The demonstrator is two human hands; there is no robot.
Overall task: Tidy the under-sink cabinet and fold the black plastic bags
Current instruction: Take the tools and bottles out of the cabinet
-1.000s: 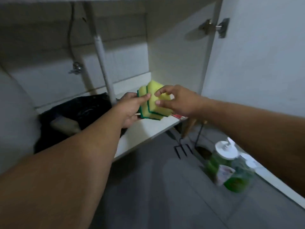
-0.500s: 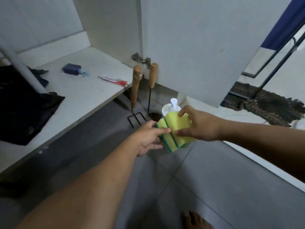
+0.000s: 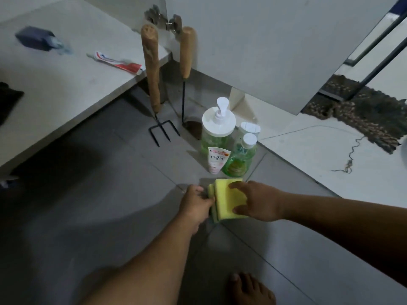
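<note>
A stack of yellow sponges with green backs (image 3: 226, 198) rests low over the grey floor tiles, just in front of the bottles. My left hand (image 3: 195, 204) grips its left side and my right hand (image 3: 257, 201) lies over its top and right side. The cabinet floor (image 3: 66, 80) stretches across the upper left. A corner of a black plastic bag (image 3: 7, 100) shows at the left edge. A toothpaste tube (image 3: 117, 63) and a small dark blue bottle (image 3: 35, 38) lie on the cabinet floor.
A pump bottle of green liquid (image 3: 217, 130), two smaller green bottles (image 3: 241, 157) and a white tube (image 3: 217, 160) stand on the floor. A wooden-handled fork (image 3: 153, 73) and a second long tool (image 3: 186, 62) lean by the open cabinet door (image 3: 275, 47). A dark mat (image 3: 361, 108) lies at right. My bare foot (image 3: 251, 289) is below.
Both hands carried the sponge stack out of the cabinet, rightward and down to the floor beside the bottles. The view swung from the cabinet interior to the floor.
</note>
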